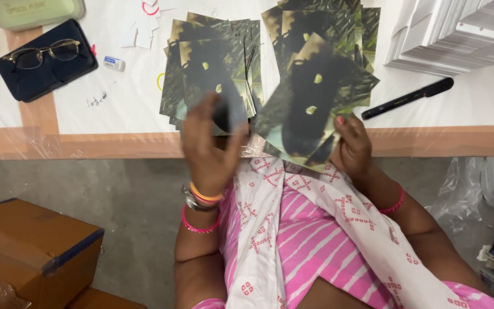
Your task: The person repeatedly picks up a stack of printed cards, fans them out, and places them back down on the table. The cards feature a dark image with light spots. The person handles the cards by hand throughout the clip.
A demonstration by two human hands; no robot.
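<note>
My right hand (351, 144) grips the lower edge of a dark printed card (307, 106) showing a black animal among green leaves, held tilted above the table edge. My left hand (207, 150) is raised with its fingers spread, blurred, just in front of a fanned stack of the same cards (210, 63) on the table; whether it touches a card I cannot tell. A second stack of such cards (321, 28) lies behind the held card.
A black marker (408, 98) lies right of the cards. White envelopes or sheets (458, 34) are piled at the far right. Glasses (44, 52) rest on a dark case (30, 80); a small eraser (114, 63) lies nearby. A brown cardboard box (30, 246) sits on the floor.
</note>
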